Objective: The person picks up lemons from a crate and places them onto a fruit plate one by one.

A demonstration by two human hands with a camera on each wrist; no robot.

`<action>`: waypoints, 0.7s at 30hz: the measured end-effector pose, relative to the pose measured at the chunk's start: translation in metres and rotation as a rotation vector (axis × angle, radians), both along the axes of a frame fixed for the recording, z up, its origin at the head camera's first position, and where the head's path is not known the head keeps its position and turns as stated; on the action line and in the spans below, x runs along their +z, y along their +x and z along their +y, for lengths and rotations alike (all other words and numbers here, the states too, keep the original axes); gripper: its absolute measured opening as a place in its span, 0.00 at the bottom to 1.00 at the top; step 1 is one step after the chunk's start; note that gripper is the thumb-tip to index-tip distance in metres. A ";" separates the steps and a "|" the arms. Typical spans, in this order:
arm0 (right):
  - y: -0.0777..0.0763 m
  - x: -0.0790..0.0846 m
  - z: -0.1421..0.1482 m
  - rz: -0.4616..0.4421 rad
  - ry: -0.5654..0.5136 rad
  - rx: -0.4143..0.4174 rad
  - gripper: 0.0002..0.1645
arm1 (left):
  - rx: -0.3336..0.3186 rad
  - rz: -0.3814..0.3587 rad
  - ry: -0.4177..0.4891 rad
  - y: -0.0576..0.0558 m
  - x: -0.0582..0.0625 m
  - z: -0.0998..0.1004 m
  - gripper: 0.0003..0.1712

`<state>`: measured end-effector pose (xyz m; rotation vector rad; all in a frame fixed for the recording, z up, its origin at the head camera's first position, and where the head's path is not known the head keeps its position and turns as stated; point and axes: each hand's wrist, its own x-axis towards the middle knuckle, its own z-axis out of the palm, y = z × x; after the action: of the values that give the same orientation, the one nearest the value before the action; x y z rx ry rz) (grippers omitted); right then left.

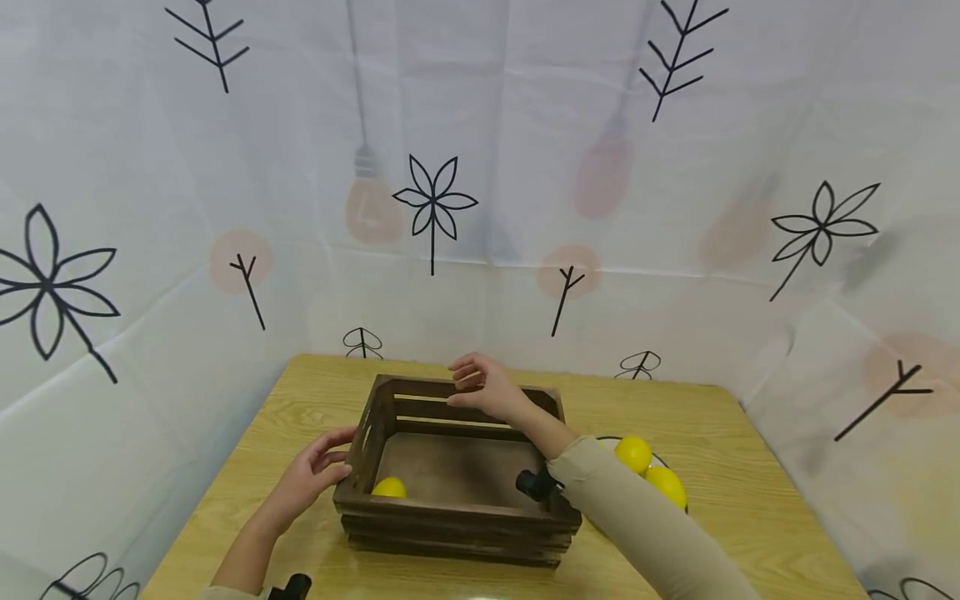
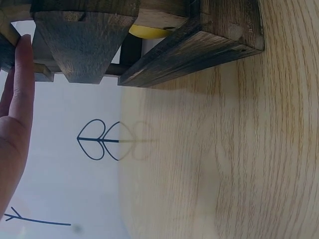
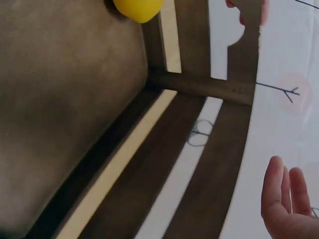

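Observation:
A dark wooden slatted crate (image 1: 457, 518) stands on the table, with a yellow lemon (image 1: 389, 488) inside at its front left corner. My left hand (image 1: 306, 477) is at the crate's left side, its fingers touching the wood. In the left wrist view, a straight finger (image 2: 24, 84) lies against the slats. Over the back part of the crate hovers my right hand (image 1: 489, 388), holding nothing, its fingers loosely bent. The right wrist view shows that hand (image 3: 289, 211) apart from the slats, and the lemon (image 3: 139, 9) on the crate floor.
Right of the crate, a dark-rimmed plate (image 1: 660, 461) bears yellow lemons (image 1: 665, 487), partly hidden by the right sleeve (image 1: 637, 517). The wooden table (image 1: 675, 408) meets a printed white cloth (image 1: 487, 300) behind and at both sides.

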<state>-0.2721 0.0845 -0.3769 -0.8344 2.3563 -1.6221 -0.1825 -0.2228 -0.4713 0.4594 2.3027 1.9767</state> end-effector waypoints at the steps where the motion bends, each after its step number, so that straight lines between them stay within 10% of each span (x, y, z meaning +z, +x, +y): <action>1: 0.002 0.002 -0.002 -0.009 0.003 0.019 0.27 | 0.001 -0.004 0.000 0.000 0.000 0.001 0.31; 21: -0.028 -0.054 -0.048 -0.022 0.158 0.342 0.28 | 0.001 -0.017 0.018 -0.002 -0.001 0.000 0.31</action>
<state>-0.2999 0.0364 -0.4310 -1.1052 2.1452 -1.2853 -0.1848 -0.2227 -0.4723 0.4409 2.2776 1.9953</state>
